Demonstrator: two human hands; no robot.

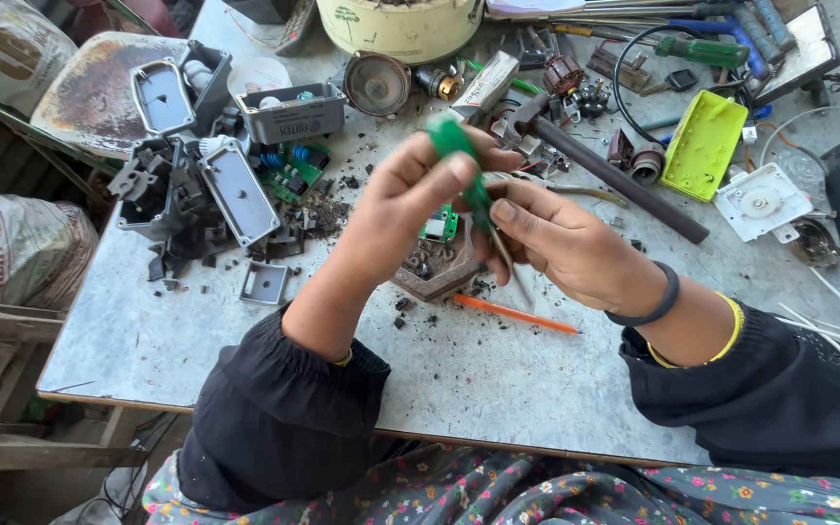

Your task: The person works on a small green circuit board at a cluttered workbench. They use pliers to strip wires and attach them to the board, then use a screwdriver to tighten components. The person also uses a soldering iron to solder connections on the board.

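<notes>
Both my hands meet over the middle of the grey table (498,389). My left hand (410,199) grips the green handle of a screwdriver (459,156), held upright and tilted. My right hand (561,243) closes around the lower part of the same screwdriver, near its metal shaft. Beneath the hands lies a brown hexagonal part (437,272) with a small green circuit board (442,227) beside it. Black crumbs of broken plastic lie scattered around it.
A heap of grey plastic housings (196,185) lies at the left. An orange pen (515,313) rests near my right wrist. A hammer (614,180), a yellow-green cover (704,144), a white round part (760,202), a cream pot (401,27) and tools crowd the far side.
</notes>
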